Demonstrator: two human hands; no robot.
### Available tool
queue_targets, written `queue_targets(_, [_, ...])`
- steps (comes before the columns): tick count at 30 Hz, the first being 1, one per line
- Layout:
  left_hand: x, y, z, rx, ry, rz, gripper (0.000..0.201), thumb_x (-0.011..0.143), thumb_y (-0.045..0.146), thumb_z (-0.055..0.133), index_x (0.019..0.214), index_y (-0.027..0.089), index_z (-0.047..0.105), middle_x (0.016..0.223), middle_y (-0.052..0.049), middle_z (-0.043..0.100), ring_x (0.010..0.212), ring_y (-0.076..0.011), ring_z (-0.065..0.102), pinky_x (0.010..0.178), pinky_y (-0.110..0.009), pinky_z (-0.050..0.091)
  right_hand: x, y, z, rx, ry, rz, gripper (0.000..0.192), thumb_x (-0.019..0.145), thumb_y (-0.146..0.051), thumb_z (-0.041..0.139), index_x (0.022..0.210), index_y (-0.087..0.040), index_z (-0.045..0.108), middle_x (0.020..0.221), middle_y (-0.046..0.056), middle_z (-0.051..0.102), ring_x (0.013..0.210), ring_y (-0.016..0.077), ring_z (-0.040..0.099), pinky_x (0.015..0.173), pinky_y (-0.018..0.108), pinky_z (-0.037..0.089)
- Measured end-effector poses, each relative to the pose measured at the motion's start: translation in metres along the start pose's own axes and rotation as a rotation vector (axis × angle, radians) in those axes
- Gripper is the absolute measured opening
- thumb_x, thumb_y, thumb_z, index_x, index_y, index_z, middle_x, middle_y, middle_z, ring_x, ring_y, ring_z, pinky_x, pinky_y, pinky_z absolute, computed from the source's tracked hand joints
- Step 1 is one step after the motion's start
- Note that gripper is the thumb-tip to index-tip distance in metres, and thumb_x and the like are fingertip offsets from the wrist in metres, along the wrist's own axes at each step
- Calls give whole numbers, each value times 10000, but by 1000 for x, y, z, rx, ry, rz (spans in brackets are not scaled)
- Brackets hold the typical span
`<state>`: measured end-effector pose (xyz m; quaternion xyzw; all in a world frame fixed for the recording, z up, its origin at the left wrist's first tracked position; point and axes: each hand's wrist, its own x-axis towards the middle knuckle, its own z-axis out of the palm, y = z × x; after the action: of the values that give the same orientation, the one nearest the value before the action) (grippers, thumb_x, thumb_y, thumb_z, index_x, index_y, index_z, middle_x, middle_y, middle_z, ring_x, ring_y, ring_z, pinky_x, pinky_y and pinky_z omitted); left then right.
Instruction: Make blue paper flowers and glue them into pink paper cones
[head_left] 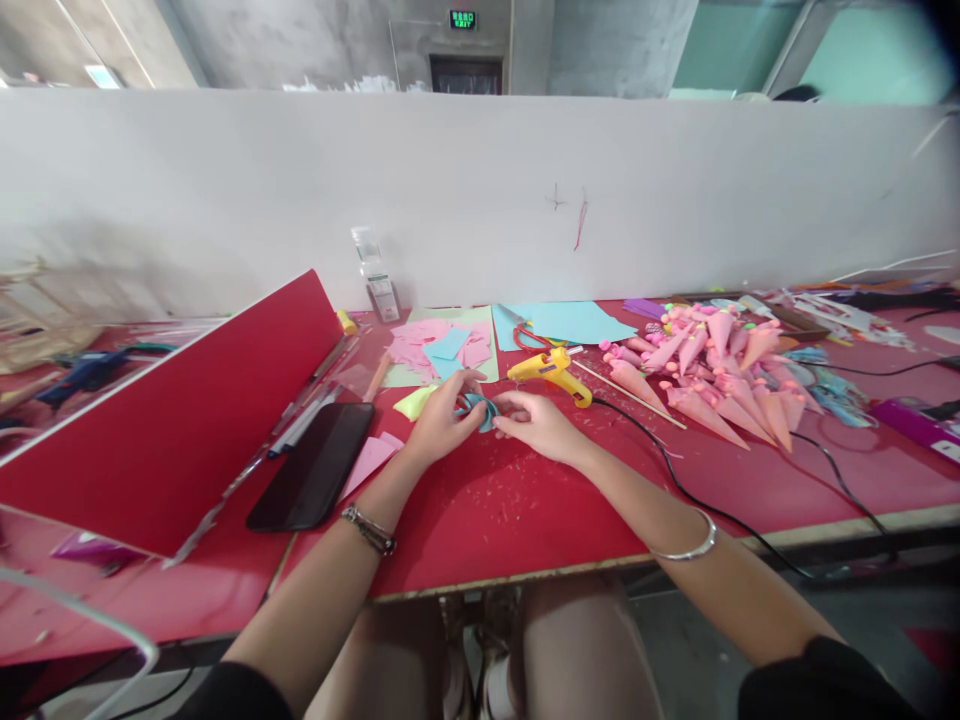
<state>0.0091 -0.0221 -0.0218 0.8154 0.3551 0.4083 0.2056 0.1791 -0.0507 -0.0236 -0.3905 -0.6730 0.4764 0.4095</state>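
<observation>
We hold a small curled blue-green piece [480, 410] between our two hands, just above the red table [480, 530], near its middle. Our left hand [441, 420] grips the piece from the left, thumb and fingers closed on it; our right hand [544, 425] pinches its right edge with bent fingertips. How tightly each finger presses, we cannot tell. We wear a dark bracelet [369, 530] on the left wrist and a silvery bangle [691, 542] on the right forearm.

Just beside our left hand lies a yellow-green piece [414, 402], with pink sheets [371, 462] and a black phone [315, 465] farther to the left. Beyond our hands, pink and blue cutouts rest on a pale green sheet [484, 342]. Just beyond our right hand we have a yellow glue gun [551, 370] lying on its side, its black cord [675, 480] trailing right. Behind it, red-handled scissors [526, 335] lie by light blue sheets [581, 324]. A thin stick [630, 395] lies between the glue gun and a heap of pink cones [720, 370]. A clear bottle [377, 285] stands near the white partition [480, 190], and a red board [202, 400] stands tilted at our left.
</observation>
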Motion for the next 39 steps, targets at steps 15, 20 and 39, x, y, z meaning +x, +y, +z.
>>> queue_targets(15, [0, -1, 0, -43, 39, -16, 302, 753, 203, 504, 1051, 185, 453, 892, -36, 549, 727, -112, 543, 667, -249, 446, 0, -2, 0, -16, 6, 6, 235, 724, -235, 565, 944, -154, 566, 893, 55, 617, 713, 128, 602, 678, 280, 494])
queue_targets(20, [0, 0, 1, -47, 37, -12, 299, 752, 217, 511, 1044, 183, 459, 883, -36, 545, 738, -116, 544, 649, -245, 446, -2, -4, 0, -81, -7, -17, 230, 719, -259, 570, 922, -149, 560, 838, 47, 614, 722, 131, 586, 645, 258, 481])
queue_targets(39, [0, 8, 2, -155, -21, -5, 272, 701, 146, 529, 921, 192, 376, 860, -6, 495, 742, -99, 553, 676, -240, 459, -3, 3, -9, -575, 53, -101, 254, 830, -207, 396, 655, -168, 576, 579, 8, 614, 488, 93, 543, 524, 206, 377])
